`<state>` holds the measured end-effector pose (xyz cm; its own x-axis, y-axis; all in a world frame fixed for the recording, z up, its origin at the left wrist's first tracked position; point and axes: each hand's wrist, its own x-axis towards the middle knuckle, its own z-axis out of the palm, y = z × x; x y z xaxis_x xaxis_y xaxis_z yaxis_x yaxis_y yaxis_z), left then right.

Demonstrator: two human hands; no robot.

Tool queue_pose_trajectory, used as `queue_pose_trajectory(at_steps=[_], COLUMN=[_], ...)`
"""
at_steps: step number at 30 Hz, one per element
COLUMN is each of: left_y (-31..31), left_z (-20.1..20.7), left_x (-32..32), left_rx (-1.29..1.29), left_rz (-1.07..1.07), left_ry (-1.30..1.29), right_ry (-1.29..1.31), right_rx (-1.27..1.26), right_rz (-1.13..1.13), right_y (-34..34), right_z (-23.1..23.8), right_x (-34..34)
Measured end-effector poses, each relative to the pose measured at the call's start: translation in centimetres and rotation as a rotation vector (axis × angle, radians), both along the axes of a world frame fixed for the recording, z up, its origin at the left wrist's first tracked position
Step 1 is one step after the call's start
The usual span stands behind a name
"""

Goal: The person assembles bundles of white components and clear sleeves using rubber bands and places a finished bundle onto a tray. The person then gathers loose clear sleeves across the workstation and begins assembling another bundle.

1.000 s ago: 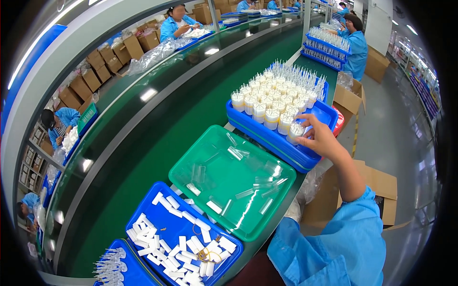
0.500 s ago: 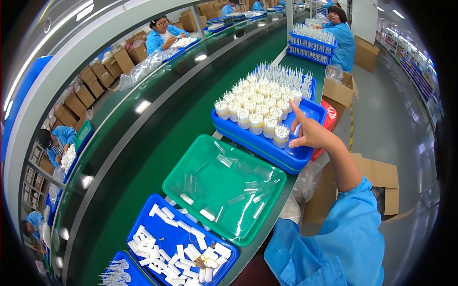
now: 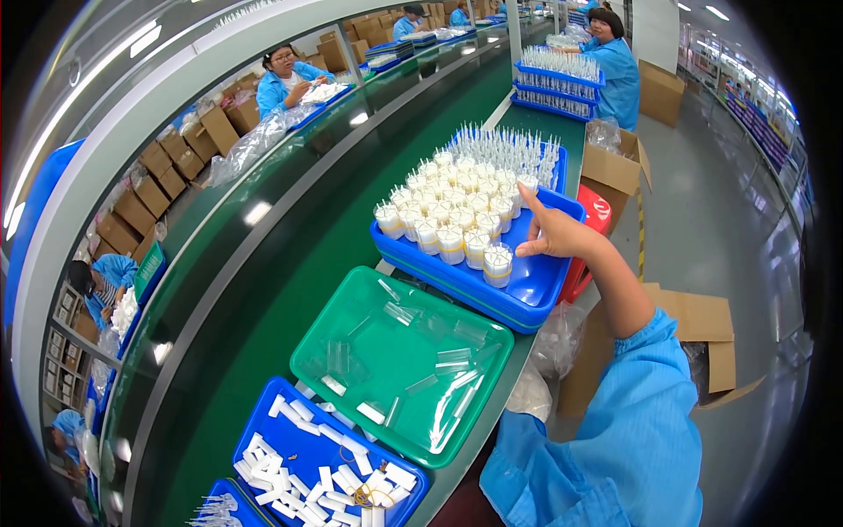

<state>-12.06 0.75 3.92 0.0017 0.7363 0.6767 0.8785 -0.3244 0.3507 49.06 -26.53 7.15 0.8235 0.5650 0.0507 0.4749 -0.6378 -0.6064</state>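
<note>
My right hand [image 3: 562, 233] hovers over the right side of a blue tray [image 3: 549, 285], thumb and index finger spread, holding nothing. Its fingers point at rows of round bundles of white tubes [image 3: 452, 241] with yellowish bands, standing upright in the tray. The nearest bundle [image 3: 498, 265] stands at the front end of the rows, just left of and below my thumb. The index fingertip overlaps a bundle at the right edge; whether it touches cannot be told. Behind the bundles stand thin clear pointed pieces [image 3: 518, 154]. My left hand is out of view.
Closer lies a green tray [image 3: 351, 303] with clear tube pieces. Below it, a blue tray [image 3: 263, 395] holds loose white tubes and rubber bands. The green belt [image 3: 351, 211] runs alongside. Open cartons [image 3: 694, 325] and a red stool [image 3: 593, 220] stand at right. Co-workers in blue sit further off.
The view has turned slightly, so the trays appear lower and further left. My right hand has moved a little away from the nearest bundle, its fingers still spread.
</note>
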Motion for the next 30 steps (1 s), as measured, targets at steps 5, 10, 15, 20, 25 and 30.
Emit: queue_pose_trajectory(at_steps=[5, 10, 15, 20, 25, 30], left_y=[-0.1, 0.2, 1.1, 14.1, 18.4, 9.0], left_z=[0.4, 0.5, 0.5, -3.1, -5.2, -3.6], left_x=[0.0, -0.1, -2.0, -6.0, -7.2, -5.1], left_rx=[0.022, 0.049, 0.256, 0.58, 1.173, -0.342], left_rz=[0.046, 0.088, -0.127, -0.742, -1.253, -0.462], left_ry=[0.043, 0.082, 0.12, 0.425, 0.679, 0.655], right_ry=[-0.036, -0.051, -0.094, -0.144, -0.468, -0.346], right_rx=[-0.089, -0.078, 0.244, 0.824, 1.131, 0.972], right_rz=[0.025, 0.0, -0.046, -0.164, 0.022, 0.325], right_y=[0.3, 0.4, -0.4, 0.0, 0.6, 5.4], right_z=[0.1, -0.4, 0.0, -1.3, -4.0, -7.9], right_x=[0.3, 0.0, -1.2, -4.0, -11.9, -18.9])
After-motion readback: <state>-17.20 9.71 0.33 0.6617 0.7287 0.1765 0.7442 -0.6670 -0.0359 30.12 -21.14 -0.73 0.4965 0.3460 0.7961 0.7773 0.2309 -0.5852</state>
